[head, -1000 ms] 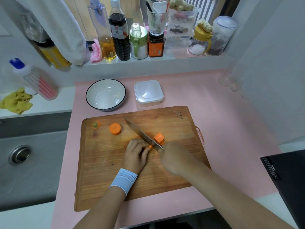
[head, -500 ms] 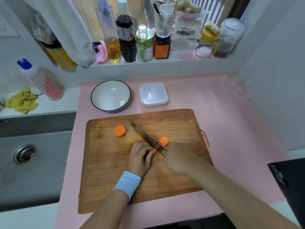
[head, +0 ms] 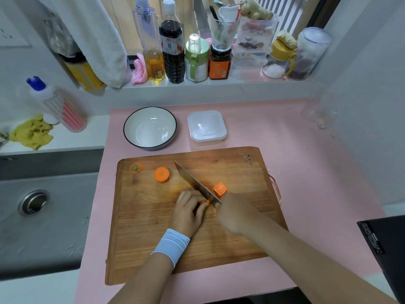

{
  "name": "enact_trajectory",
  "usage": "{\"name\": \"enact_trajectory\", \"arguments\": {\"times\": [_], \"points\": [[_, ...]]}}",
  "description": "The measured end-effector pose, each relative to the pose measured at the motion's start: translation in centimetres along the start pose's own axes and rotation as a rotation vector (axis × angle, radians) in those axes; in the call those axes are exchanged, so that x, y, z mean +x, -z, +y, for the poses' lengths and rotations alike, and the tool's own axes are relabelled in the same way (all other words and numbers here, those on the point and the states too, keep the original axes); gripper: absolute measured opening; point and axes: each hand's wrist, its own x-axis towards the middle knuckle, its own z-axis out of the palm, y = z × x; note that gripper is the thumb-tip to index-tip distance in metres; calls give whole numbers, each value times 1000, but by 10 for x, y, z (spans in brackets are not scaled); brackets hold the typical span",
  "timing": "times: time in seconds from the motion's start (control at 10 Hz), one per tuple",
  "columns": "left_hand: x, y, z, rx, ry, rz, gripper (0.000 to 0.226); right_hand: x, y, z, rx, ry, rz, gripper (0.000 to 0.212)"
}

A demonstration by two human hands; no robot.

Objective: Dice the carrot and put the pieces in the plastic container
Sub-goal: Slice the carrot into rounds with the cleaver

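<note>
On the wooden cutting board (head: pixel 241 172), my left hand (head: pixel 188 211) curls its fingers over a small carrot piece (head: pixel 207 201), which is mostly hidden. My right hand (head: pixel 234 213) grips the handle of a knife (head: pixel 195 183), whose blade lies against the left fingers and points to the far left. A carrot chunk (head: pixel 219 188) sits just right of the blade. A round carrot slice (head: pixel 161 174) and the carrot's stem end (head: pixel 136 167) lie at the board's far left. The square plastic container (head: pixel 207 127) stands behind the board with its lid on.
A white bowl (head: pixel 150 127) sits left of the container on the pink mat (head: pixel 295 161). Bottles and jars (head: pixel 173 42) line the window ledge. A sink (head: pixel 32 202) lies to the left, and a black box (head: pixel 385 249) juts in at the right.
The hands, knife and carrot pieces hold nearly the same places on the board. The camera view has shifted a little, so everything sits slightly further right in the frame.
</note>
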Motion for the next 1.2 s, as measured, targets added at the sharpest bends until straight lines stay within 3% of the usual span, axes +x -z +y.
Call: {"name": "enact_trajectory", "arguments": {"times": [0.4, 0.9, 1.2], "points": [[4, -1, 5, 35, 11, 23, 4, 14, -36, 14, 150, 20, 138, 29], [-1, -2, 3, 82, -32, 31, 14, 5, -34, 23, 219, 46, 107, 32], [-2, -3, 0, 109, -44, 21, 8, -6, -34, 21, 235, 71, 170, 30]]}}
